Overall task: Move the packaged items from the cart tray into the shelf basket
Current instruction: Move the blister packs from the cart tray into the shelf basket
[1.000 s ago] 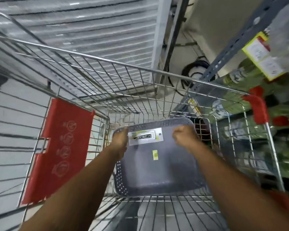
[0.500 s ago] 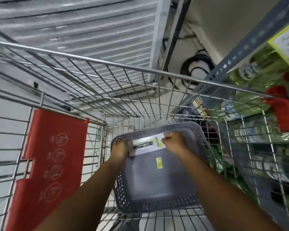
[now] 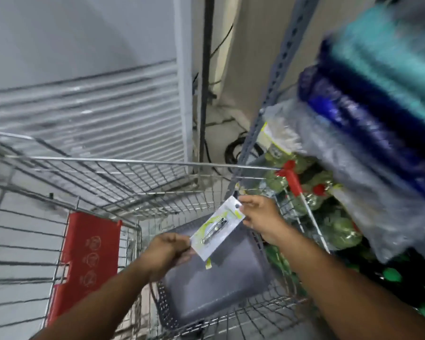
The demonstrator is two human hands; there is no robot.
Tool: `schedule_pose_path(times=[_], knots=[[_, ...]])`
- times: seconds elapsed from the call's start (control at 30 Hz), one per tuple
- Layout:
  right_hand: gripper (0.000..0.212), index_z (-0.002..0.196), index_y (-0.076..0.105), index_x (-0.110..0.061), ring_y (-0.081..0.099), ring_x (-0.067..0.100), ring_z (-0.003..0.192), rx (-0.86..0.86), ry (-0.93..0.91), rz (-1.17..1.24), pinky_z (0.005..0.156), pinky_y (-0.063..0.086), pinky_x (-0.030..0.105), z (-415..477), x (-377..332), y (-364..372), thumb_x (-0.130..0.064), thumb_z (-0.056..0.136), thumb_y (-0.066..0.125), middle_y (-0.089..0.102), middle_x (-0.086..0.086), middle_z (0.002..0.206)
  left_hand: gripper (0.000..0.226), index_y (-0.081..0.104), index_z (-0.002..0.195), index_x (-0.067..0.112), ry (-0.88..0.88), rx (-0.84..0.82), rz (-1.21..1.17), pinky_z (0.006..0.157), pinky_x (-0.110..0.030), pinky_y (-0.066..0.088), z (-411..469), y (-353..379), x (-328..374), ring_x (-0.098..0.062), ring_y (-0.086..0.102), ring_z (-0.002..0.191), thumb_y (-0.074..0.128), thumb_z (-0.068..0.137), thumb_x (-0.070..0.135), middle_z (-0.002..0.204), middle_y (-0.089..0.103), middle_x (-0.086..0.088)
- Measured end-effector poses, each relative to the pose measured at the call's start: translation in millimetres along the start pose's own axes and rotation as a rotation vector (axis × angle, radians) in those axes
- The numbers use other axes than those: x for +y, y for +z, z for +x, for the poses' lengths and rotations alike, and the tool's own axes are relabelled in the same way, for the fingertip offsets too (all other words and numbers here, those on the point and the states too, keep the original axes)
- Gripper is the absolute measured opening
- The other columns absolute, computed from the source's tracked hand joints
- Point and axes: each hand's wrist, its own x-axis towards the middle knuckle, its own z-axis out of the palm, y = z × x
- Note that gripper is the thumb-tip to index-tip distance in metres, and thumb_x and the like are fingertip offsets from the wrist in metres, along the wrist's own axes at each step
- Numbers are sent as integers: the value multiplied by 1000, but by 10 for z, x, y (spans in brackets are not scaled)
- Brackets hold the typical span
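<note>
L hand (image 3: 166,253) pinches lower corner of carded pkg (image 3: 217,228), looks like nail clipper on blister card; R hand (image 3: 260,217) pinches top corner by hang hole. Pkg held tilted in air above grey perforated tray (image 3: 221,288) in wire cart (image 3: 123,182), clear of tray floor. Tray shows bare except small yellow-green sticker (image 3: 208,263). Shelf basket not identifiable; shelves to R blurred. Judgement: pickup done, likely last item; transfer + drop into basket left.

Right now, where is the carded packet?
Head view, centre: the carded packet is held in the air above the grey tray, between the left hand and right hand.
</note>
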Motion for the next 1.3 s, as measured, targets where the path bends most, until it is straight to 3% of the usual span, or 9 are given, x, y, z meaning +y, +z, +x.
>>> schedule_pose_path(times=[0.13,0.3,0.4,0.5,0.67,0.8,1.0,1.17,1.3], knots=[[14,88,66,-14,62,-1,46,38,-138,200,41,47,14,-800,-576,-359,0,86,64,71,-3,69,25,63,103,-4,62,-160,65,58,-21,57,-726,334,332,-17,71,66,66,78,-5,84,71,-17],[12,81,69,-12,67,7,56,17,-303,358,52,54,19,-1912,-1085,-989,-4,88,63,73,0,66,21,76,81,8,172,-403,136,61,-22,57,-1611,956,460,-16,72,68,82,60,8,74,74,-10],[14,87,69,-13,66,12,57,14,-348,438,57,57,25,-2584,-1207,-1468,-5,90,59,73,1,66,31,76,88,6,229,-552,173,61,-22,57,-2029,1437,464,-16,72,71,85,58,9,77,74,-10],[21,93,69,-14,66,12,52,43,-419,477,52,55,23,-3222,-1196,-1996,-1,91,53,73,3,67,35,74,92,4,273,-701,185,61,-22,58,-2393,2004,389,-15,71,69,84,58,9,77,74,-10],[17,94,66,-16,66,16,65,281,-503,444,63,57,28,-4080,-896,-2922,-4,92,55,72,5,79,27,74,91,1,279,-886,235,56,-23,59,-2866,3007,57,-15,71,63,71,64,2,73,74,-12],[15,82,64,-14,66,10,58,486,-498,485,53,55,22,-4555,-535,-3517,-3,90,58,72,0,66,19,76,82,8,243,-983,286,57,-23,58,-3055,3707,-284,-15,72,64,71,64,5,72,74,-11],[13,83,67,-15,64,9,60,751,-437,481,52,53,18,-5032,-181,-4126,-6,90,60,72,0,67,28,72,91,7,110,-1113,360,60,-25,58,-3162,4497,-620,-16,72,69,76,64,7,78,75,-10],[12,99,69,-14,62,12,64,884,-378,486,54,52,21,-5208,-70,-4449,-11,90,61,69,4,83,30,65,98,6,81,-1142,384,58,-25,57,-3180,4986,-709,-17,72,69,74,69,4,77,75,-9],[19,108,65,-13,62,11,61,934,-350,500,50,51,19,-5201,-63,-4626,-7,92,58,68,4,83,22,65,97,6,104,-1162,413,58,-24,57,-3162,5268,-719,-16,72,68,70,76,2,74,75,-7]])
